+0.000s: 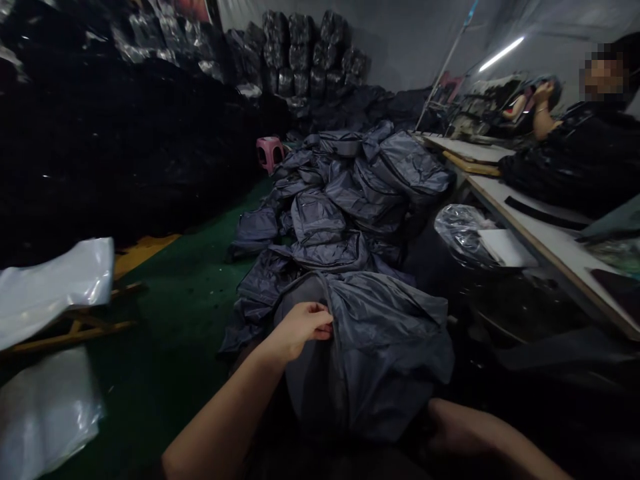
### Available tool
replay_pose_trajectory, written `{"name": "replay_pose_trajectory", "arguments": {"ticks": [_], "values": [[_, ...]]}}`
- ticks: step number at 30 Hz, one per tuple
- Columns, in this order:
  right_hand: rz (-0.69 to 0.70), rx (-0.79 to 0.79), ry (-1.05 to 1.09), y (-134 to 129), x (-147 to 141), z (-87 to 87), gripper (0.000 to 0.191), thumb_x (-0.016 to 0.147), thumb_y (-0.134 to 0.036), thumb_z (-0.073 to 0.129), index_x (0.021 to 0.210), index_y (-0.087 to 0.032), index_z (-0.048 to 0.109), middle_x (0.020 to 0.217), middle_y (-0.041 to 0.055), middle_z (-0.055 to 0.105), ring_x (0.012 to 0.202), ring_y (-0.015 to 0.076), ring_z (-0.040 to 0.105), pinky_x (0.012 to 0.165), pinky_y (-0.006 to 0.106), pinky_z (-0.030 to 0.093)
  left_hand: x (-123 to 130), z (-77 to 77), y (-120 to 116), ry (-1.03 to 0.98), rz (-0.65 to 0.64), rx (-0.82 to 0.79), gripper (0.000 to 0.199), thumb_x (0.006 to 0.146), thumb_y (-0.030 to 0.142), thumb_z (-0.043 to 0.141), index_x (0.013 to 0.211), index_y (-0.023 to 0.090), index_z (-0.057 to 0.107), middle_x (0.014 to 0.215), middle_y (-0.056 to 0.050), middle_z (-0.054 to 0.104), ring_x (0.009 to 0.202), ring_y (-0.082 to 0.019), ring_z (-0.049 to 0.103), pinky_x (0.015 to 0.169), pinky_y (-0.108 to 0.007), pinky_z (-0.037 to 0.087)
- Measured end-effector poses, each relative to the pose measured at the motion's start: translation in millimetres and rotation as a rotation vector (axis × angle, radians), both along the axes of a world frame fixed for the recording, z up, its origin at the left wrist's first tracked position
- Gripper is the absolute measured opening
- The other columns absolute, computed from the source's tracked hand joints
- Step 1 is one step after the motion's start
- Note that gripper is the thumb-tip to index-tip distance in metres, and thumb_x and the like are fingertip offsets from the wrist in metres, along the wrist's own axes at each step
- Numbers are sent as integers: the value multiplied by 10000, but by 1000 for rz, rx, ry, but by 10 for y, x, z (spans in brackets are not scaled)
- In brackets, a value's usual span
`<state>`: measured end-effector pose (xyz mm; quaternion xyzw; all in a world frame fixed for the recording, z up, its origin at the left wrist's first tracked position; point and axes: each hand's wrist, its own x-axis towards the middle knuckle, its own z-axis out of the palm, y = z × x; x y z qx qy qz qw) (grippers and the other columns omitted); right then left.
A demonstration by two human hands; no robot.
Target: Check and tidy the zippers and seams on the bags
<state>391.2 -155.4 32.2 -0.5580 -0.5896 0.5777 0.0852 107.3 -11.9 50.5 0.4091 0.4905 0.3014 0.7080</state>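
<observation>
Pinching the near bag (pixel 390 347) at its seam with the left hand (pixel 305 330), clamped on cloth. Reaching to its lower right side with the right hand (pixel 445 427), too dark to tell whether open or closed. Looks light, soft, probably slippery; best gripped by the seam. Cannot tell its contents. Lies before a heap of bags (pixel 320 217). Note, right, a clear bag (pixel 457 230), contents blurred.

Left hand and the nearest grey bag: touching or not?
Touching: in the head view, the left hand pinches the bag at its seam.
</observation>
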Motion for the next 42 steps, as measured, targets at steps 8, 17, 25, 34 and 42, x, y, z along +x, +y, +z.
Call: {"name": "replay_pose_trajectory", "arguments": {"ticks": [8, 17, 25, 34, 42], "values": [[-159, 408, 144, 407, -661, 565, 136, 805, -297, 632, 909, -212, 654, 856, 14, 644, 796, 164, 588, 722, 259, 441, -36, -81, -90, -197, -82, -36, 216, 630, 214, 717, 766, 134, 569, 638, -8, 601, 571, -107, 590, 621, -251, 503], [-284, 704, -174, 768, -1387, 382, 112, 783, -285, 635, 807, -183, 597, 796, 24, 587, 735, 178, 540, 676, 288, 414, -153, -169, -238, -228, 6, 4, 209, 669, 226, 696, 809, 136, 570, 665, 6, 589, 580, -92, 581, 607, -223, 482], [-426, 344, 263, 931, -1315, 296, 199, 747, -296, 642, 673, -165, 512, 536, -65, 422, 469, 75, 362, 449, 203, 276, -155, -140, -225, -183, 20, 66, 191, 675, 225, 683, 803, 127, 582, 669, 2, 586, 619, -95, 568, 614, -223, 466], [-553, 140, 706, 1018, -1228, 257, 285, 725, -333, 670, 632, -178, 450, 446, -90, 362, 332, 33, 213, 371, 210, 139, -122, -142, -142, -56, 97, 202, 252, 659, 212, 666, 855, 160, 517, 665, 25, 565, 606, -108, 547, 589, -238, 438], [-482, 449, 320, 1068, -1242, 231, 255, 796, -400, 629, 788, -149, 591, 650, -16, 503, 474, 73, 370, 425, 210, 262, -283, -152, -96, 38, 101, 306, 276, 674, 217, 672, 890, 175, 506, 753, 17, 574, 668, -111, 539, 643, -245, 418]]}}
